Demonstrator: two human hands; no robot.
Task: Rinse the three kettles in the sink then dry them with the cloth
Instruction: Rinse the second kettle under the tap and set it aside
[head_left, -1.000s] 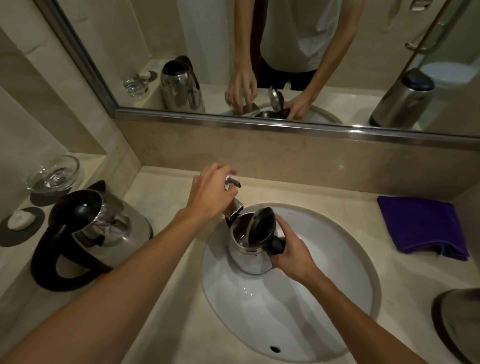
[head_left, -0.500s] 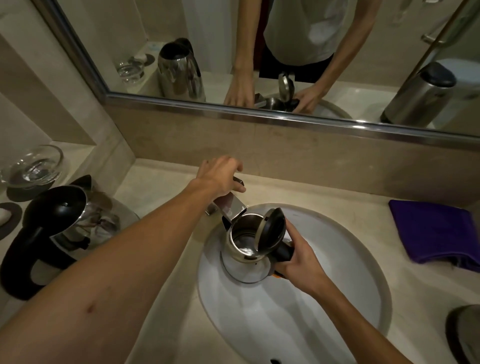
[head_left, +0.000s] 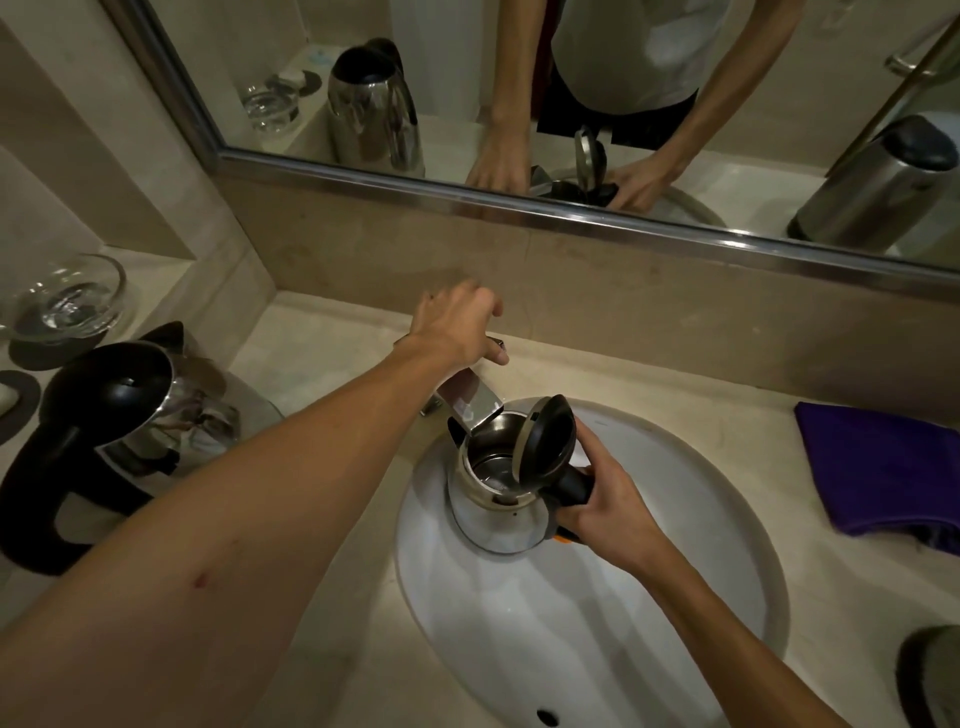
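View count: one, head-worn, wide-angle.
Position: above the pale stone surface (head_left: 322, 358), over the white oval sink (head_left: 649, 597).
Facing: forward and steeply down, toward the wall.
Nearness: close; both forearms fill the lower frame.
Upper frame: a metal-framed wall mirror (head_left: 467, 200) reflects the same surface from the opposite side.
Edges: bent by lens distortion.

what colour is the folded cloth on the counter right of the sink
Purple, dark violet. The cloth shows best in the head view, at the right edge.

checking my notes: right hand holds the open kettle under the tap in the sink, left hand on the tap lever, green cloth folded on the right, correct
One slip: the cloth is purple, not green, as the head view shows. The rest stands: right hand holds the open kettle under the tap, left hand at the lever.
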